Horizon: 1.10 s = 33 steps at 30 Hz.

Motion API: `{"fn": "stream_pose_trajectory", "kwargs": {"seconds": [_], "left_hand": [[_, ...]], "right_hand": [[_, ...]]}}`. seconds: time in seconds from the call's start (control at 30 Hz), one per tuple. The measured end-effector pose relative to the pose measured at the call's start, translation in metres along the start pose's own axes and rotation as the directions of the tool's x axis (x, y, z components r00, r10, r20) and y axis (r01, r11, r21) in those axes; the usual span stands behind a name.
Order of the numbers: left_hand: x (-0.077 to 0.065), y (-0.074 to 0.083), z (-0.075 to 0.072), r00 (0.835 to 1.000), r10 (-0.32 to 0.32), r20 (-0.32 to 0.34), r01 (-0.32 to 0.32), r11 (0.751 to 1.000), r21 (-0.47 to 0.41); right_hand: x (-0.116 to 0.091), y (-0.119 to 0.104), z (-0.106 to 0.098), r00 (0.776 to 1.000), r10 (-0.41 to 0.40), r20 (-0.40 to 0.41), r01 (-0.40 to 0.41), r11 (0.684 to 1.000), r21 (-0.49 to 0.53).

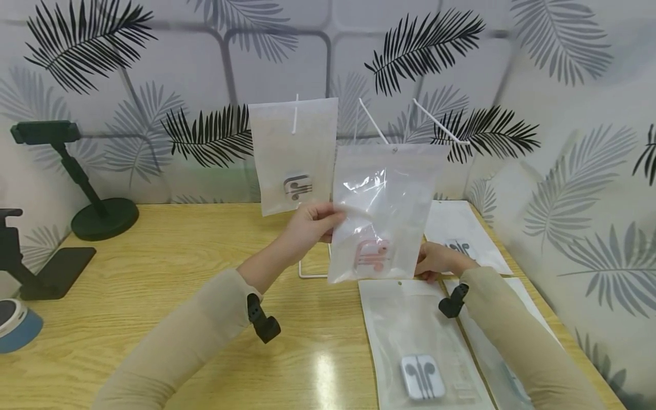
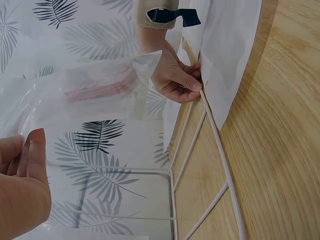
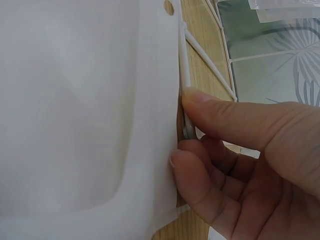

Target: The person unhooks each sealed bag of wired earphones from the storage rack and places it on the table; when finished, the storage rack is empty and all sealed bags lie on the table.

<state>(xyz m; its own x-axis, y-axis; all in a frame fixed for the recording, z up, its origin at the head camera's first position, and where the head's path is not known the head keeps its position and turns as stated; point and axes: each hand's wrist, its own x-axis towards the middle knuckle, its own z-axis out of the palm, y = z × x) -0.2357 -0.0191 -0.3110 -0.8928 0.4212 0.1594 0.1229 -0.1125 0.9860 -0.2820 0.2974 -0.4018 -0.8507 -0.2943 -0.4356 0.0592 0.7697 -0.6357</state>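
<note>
In the head view my left hand (image 1: 310, 221) pinches the left edge of a clear zip bag (image 1: 394, 193) holding pink wired earphones (image 1: 372, 255). This bag hangs upright in front of the white wire rack's prongs (image 1: 441, 121). Low on the right, my right hand (image 1: 435, 260) sits partly behind the bag. The right wrist view shows my right thumb (image 3: 205, 102) and fingers gripping a white rod (image 3: 185, 65) of the rack's base. Another pouch (image 1: 297, 151), with dark earphones in a case, hangs on the rack's left prong.
Flat on the table's right side lie several white pouches, one near the front (image 1: 410, 319) with earphones and one at the back (image 1: 463, 228). At the left stand a dark green round-based stand (image 1: 105, 219), a black stand (image 1: 56, 273) and a blue-and-white round item (image 1: 19, 330). A patterned curtain (image 1: 195, 74) backs the table.
</note>
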Motion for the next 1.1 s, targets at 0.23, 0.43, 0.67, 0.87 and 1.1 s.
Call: {"fn": "stream_pose_trajectory", "kwargs": {"seconds": [0.23, 0.43, 0.67, 0.87, 1.1], "left_hand": [[-0.009, -0.004, -0.005, 0.999, -0.031, -0.011, 0.031, 0.999, -0.02], [-0.022, -0.005, -0.011, 0.997, -0.075, -0.008, 0.075, 0.997, -0.029], [-0.04, -0.008, -0.017, 0.994, -0.107, 0.005, 0.107, 0.994, -0.026], [-0.057, -0.012, -0.024, 0.99, -0.139, 0.015, 0.139, 0.989, -0.045], [-0.076, -0.021, -0.033, 0.979, -0.202, 0.022, 0.203, 0.977, -0.062]], "right_hand": [[0.001, 0.001, -0.001, 1.0, -0.013, 0.006, 0.013, 1.0, -0.013], [-0.001, -0.001, -0.001, 1.0, 0.003, 0.019, -0.003, 1.0, -0.015], [-0.001, -0.001, 0.0, 0.999, -0.005, 0.035, 0.006, 1.0, -0.018], [-0.002, -0.001, 0.0, 0.997, -0.06, 0.051, 0.06, 0.998, -0.001], [-0.003, -0.002, 0.001, 0.998, -0.056, 0.043, 0.056, 0.998, -0.011]]}}
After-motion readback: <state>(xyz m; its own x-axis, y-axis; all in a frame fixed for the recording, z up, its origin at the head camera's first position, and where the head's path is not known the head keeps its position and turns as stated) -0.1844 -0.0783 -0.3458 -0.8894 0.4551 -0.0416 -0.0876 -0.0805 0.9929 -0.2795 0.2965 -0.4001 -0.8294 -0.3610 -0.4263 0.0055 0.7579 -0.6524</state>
